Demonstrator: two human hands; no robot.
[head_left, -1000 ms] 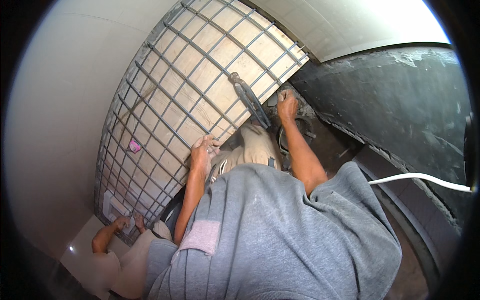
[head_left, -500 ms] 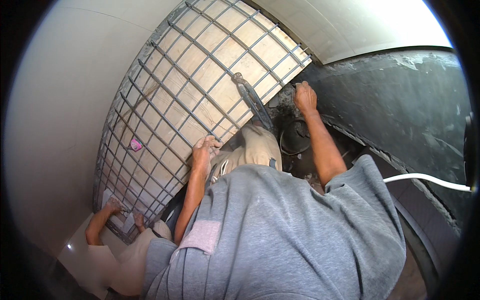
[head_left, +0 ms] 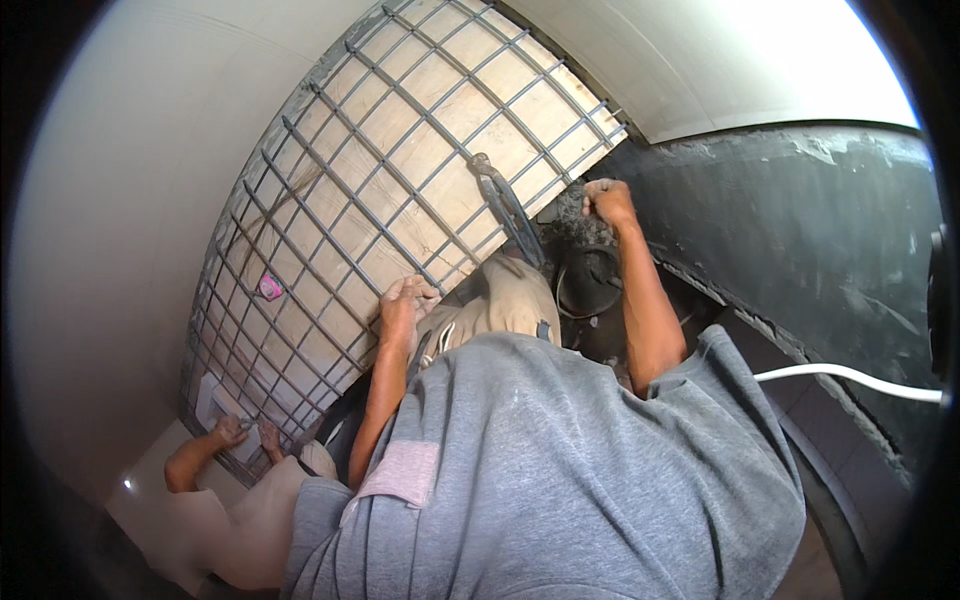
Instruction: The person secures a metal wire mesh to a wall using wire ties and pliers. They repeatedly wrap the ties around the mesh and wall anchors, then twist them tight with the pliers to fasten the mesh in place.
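Pale walls (head_left: 130, 210) flank a steel grid (head_left: 384, 160) over plywood (head_left: 428, 160). Touching the grid's near edge, the left hand (head_left: 405, 298) has bent fingers; their grip is unclear. Pincers (head_left: 508, 208) lie across its right edge. Right of it, the right hand (head_left: 610, 204) is curled closed, contents hidden.

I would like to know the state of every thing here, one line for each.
Metal mesh, laid over wooden board
Wooden board, beneath mesh
Left hand, half-curled at mesh edge, grip unclear
Right hand, curled, off the mesh, grip unclear
Pincers, lying partly over mesh edge, unheld
Pink object, lying at mesh
White cable, loosely curved
Dark round container, contents unclear
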